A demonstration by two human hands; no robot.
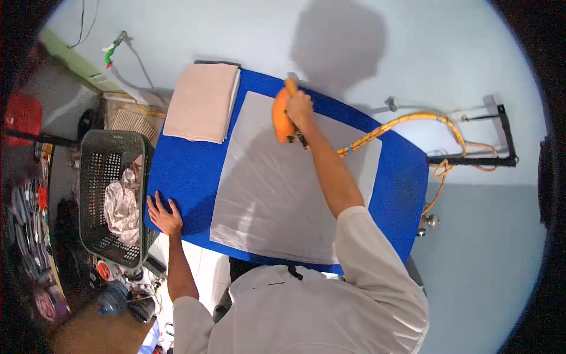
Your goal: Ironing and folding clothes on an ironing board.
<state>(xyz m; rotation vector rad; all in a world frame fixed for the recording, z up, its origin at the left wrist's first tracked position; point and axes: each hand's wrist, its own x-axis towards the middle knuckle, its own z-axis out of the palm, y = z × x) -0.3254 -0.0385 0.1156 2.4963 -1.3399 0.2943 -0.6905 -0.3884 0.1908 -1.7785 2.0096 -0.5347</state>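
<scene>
A light grey cloth (283,190) lies spread on a blue-covered ironing board (400,199), with creases in its lower part. My right hand (300,108) is closed around the handle of an orange clothes iron (281,117), which rests on the upper part of the cloth. From the iron's rear a yellow wrapped cord (384,128) arches off to the right. My left hand (166,215) rests on the board's left edge, fingers spread, holding nothing. Folded pale pink fabric (201,101) sits at the board's upper left corner.
A dark plastic basket (143,208) with shiny pinkish fabric (121,212) stands against the board's left side. A black bracket (506,132) carries the cord at the right. The wall (424,57) borders the board's far edge. A large clear bottle (112,298) is at lower left.
</scene>
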